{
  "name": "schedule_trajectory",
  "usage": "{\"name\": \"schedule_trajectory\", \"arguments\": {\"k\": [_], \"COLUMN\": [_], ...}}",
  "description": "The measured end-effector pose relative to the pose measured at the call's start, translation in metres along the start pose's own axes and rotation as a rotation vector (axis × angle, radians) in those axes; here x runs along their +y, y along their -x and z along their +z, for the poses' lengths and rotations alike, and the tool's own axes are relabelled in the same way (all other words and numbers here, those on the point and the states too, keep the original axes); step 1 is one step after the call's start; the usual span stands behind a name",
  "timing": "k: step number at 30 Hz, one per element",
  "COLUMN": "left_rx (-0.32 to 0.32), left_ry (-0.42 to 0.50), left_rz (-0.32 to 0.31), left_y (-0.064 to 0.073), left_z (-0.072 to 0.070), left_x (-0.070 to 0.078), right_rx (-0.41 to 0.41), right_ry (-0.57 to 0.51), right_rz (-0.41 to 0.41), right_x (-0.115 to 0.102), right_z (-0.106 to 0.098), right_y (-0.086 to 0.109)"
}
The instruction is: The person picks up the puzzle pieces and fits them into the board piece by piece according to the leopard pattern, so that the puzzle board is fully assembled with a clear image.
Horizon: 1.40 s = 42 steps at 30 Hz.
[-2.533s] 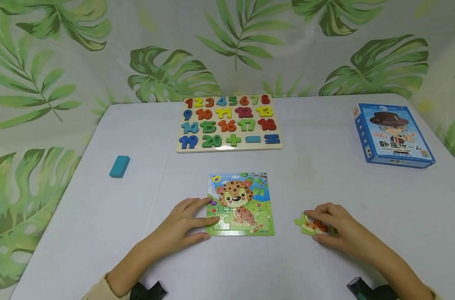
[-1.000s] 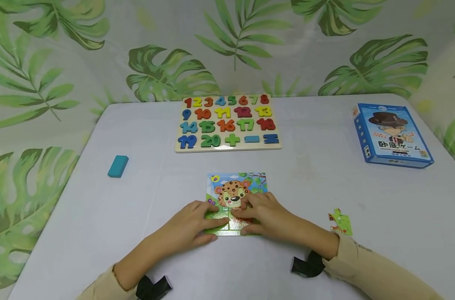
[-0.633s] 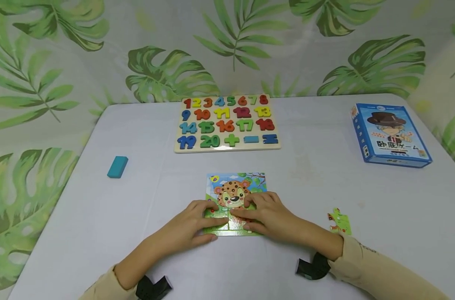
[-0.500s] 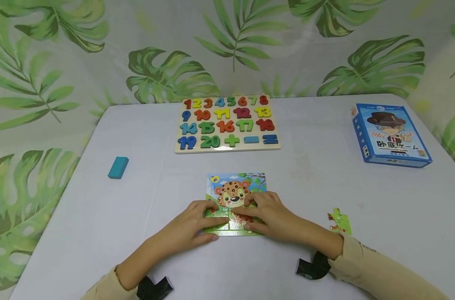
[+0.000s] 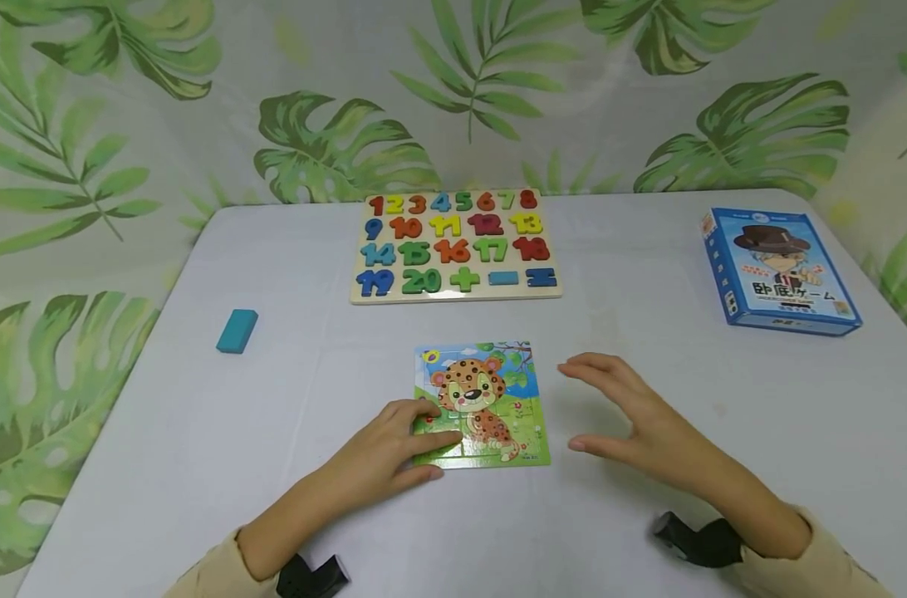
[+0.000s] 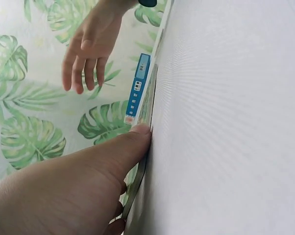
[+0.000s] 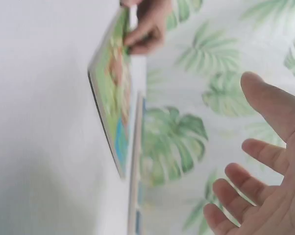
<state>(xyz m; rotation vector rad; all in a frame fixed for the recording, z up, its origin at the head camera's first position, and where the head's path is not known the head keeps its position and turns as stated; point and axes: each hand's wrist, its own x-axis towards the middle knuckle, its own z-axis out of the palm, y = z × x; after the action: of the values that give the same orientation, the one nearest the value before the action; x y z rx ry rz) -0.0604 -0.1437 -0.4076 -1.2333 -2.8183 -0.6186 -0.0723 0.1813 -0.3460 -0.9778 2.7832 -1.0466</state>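
A square leopard jigsaw puzzle (image 5: pixel 509 390) lies on the table in front of the person. My left hand (image 5: pixel 394 444) rests on its lower left part, the index and middle fingers extended over the pieces. In the left wrist view, the left thumb (image 6: pixel 133 142) lies along the puzzle's edge. My right hand (image 5: pixel 640 423) hovers to the right of the puzzle, with thumb and fingers spread and nothing between them. In the right wrist view, the right fingers (image 7: pixel 240 181) are apart from the puzzle (image 7: pixel 110 83). No loose piece shows beside the puzzle; the right hand and forearm cover that area.
A wooden number board (image 5: pixel 438 295) lies behind the puzzle. At the back right is a blue game box (image 5: pixel 786 266). A teal block (image 5: pixel 237 331) sits at the left on the white-covered table (image 5: pixel 311 349). A leaf-print cloth (image 5: pixel 491 141) hangs behind.
My right hand took a leopard piece from the right to the puzzle, pressed there, then lifted off and moved right, uncovering the picture. A loose green piece seen earlier is now hidden. The left hand stayed.
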Motion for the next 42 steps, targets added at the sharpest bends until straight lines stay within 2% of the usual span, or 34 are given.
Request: {"name": "schedule_trajectory", "arguments": {"k": [5, 10, 13, 16, 20, 24, 28, 32, 36, 42], "left_rx": [-0.004, -0.002, -0.001, -0.004, -0.01, -0.024, -0.034, -0.032, -0.032, -0.042], "left_ry": [-0.004, -0.011, -0.01, -0.002, 0.009, 0.012, 0.013, 0.005, -0.008, -0.026], "left_rz": [0.004, 0.01, 0.01, 0.012, 0.011, 0.0, -0.009, -0.009, -0.01, -0.023], "left_y": [-0.001, -0.001, -0.001, -0.001, -0.001, -0.001, -0.001, -0.001, 0.0, -0.001], "left_z": [-0.001, -0.001, -0.002, -0.002, -0.002, -0.002, -0.002, -0.002, -0.003, -0.004], "left_x": [0.0, 0.0, 0.0, 0.0, 0.001, 0.001, 0.001, 0.001, 0.001, 0.002], "right_rx": [0.127, 0.2, 0.199, 0.163, 0.098, 0.047, -0.019, -0.027, 0.014, 0.068], "right_ry": [0.031, 0.027, 0.004, -0.023, 0.027, 0.119, 0.17, 0.186, 0.206, 0.197], "right_rz": [0.095, 0.14, 0.175, 0.219, 0.251, 0.258, 0.305, 0.324, 0.289, 0.163], "right_x": [0.01, 0.031, 0.045, 0.058, 0.075, 0.084, 0.083, 0.079, 0.072, 0.055], "right_z": [-0.027, -0.035, -0.033, -0.027, -0.019, -0.016, -0.018, -0.019, -0.017, -0.017], "right_y": [0.033, 0.062, 0.075, 0.084, 0.094, 0.098, 0.096, 0.093, 0.087, 0.066]}}
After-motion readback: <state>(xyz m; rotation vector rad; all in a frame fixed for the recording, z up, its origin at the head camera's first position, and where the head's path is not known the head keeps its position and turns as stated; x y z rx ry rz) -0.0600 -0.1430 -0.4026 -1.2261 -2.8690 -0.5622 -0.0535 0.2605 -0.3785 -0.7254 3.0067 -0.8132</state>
